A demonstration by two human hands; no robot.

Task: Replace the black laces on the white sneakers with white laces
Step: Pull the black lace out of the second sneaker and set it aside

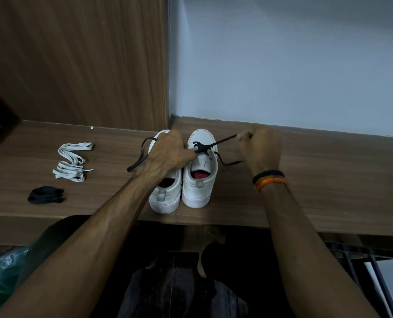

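**Black lace half out of the right-hand sneaker**

Two white sneakers stand side by side on the wooden table (305, 180), heels toward the person and toes toward the wall. The left sneaker (168, 193) sits just beside the right sneaker (200, 180), the two nearly touching along their sides; both show a red lining inside the opening.

The left hand (170, 152) reaches across the top of the left sneaker, fingers curled, pinching the black lace (202, 146) where it crosses the eyelets of the right sneaker. One loose run of that lace trails back past the left wrist and ends on the table to the left of the shoes. The right hand (259, 148) is raised just to the right of the right sneaker's toe, fingers closed in a pinch on the other end of the black lace, which runs taut from the eyelets up to the fingertips. Another stretch of black lace lies on the table under that hand. A black band and an orange thread sit on the right wrist.

Well off to the left lie the white laces (73, 160) in loose folded bundles, and nearer the table's front edge a small bundled black lace (46, 195).
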